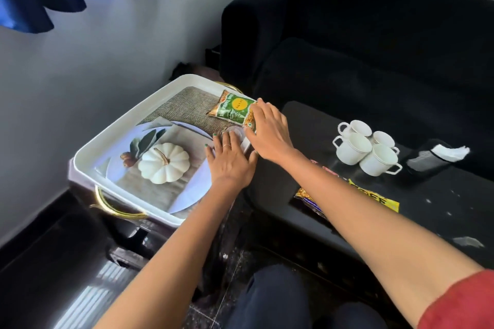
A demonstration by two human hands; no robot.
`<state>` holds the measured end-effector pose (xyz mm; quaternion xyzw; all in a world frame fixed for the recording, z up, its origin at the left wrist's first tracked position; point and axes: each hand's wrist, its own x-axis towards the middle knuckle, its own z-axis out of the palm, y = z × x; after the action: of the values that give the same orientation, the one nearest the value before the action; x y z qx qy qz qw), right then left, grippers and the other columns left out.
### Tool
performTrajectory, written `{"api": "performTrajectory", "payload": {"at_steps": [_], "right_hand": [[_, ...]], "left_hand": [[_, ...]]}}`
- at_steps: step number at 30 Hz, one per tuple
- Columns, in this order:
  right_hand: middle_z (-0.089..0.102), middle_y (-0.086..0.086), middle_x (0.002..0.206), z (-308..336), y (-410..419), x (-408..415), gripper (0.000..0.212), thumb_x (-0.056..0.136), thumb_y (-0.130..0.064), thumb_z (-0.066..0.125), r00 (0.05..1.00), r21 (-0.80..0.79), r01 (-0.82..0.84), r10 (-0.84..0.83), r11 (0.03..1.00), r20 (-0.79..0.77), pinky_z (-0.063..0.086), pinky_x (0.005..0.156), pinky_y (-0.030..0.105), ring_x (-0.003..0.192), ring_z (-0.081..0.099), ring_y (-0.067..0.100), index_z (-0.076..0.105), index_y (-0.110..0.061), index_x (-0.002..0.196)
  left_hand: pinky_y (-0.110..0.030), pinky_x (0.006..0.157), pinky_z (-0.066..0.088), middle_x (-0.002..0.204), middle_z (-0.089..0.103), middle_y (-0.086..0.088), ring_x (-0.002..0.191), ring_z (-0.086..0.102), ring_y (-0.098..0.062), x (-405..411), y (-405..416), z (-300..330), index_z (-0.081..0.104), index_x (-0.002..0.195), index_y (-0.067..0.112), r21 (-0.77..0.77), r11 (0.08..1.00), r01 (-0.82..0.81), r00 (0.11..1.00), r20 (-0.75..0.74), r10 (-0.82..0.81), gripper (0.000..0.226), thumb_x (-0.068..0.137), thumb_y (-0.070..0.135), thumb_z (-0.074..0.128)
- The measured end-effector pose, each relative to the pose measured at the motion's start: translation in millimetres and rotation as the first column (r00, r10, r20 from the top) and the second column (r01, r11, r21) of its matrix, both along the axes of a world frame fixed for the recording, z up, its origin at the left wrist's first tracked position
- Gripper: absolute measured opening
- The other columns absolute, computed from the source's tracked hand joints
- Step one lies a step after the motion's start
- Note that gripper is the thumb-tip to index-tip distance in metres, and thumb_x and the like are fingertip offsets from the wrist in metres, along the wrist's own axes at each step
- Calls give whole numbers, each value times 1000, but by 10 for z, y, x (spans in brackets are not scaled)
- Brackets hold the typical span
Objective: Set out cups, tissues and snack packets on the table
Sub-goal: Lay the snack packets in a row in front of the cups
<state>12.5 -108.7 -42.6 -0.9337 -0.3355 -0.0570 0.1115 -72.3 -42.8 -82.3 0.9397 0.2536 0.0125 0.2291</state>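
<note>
Presently: right hand [270,131] grips green packet [232,111] at tray's [112,136] far corner; left hand [230,159] flat, fingers straight, on tray; four cups [366,147], tissues [451,152] on desk [441,195].

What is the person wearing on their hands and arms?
Both forearms are bare. The left hand has green-painted nails and a thin ring on one of its fingers. The right hand shows no ring that I can make out. A red sleeve shows at the right upper arm, at the picture's corner.
</note>
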Motion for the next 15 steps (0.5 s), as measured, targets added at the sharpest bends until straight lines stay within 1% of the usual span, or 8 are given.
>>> {"api": "performTrajectory", "payload": {"at_steps": [4,6,8,11,15], "right_hand": [[15,12,158,-37,132,99,66,94,-31,51,1000,-86,23,-24,996,-13,11,116,43,145,11,28,21,-9,147],[18,12,157,-70,161,121,67,93,-31,52,999,-96,43,-46,994,-29,12,116,42,145,13,27,20,-8,147],[30,10,152,-102,181,126,62,91,-28,53,998,-64,63,-64,996,-6,18,114,39,141,23,26,27,-8,144],[50,6,136,-125,195,109,50,89,-27,57,992,-13,67,-65,998,105,30,103,35,126,41,24,41,-11,133],[58,6,125,-129,157,36,47,86,-31,62,986,67,73,-82,995,143,36,93,35,115,48,24,49,-12,126]], "left_hand": [[-48,117,-3,161,4,-8,148,-4,-29,21,4,-34,4,152,8,24,1000,-5,1000,-7,5,79,95,56,30],[-48,117,-3,161,4,-8,148,-4,-28,25,3,-43,4,152,8,26,1000,-9,1000,2,9,79,95,56,30],[-48,117,-5,161,3,-8,148,-5,-28,27,0,-48,4,152,8,18,1000,-11,1000,6,11,79,95,56,29],[-47,117,-6,161,2,-9,148,-7,-28,23,-1,-40,3,152,8,10,1000,-8,1000,10,8,79,95,55,30],[-47,117,-7,161,3,-9,148,-6,-28,4,1,-16,5,152,7,-31,1000,-3,999,32,4,82,93,57,32]]}}
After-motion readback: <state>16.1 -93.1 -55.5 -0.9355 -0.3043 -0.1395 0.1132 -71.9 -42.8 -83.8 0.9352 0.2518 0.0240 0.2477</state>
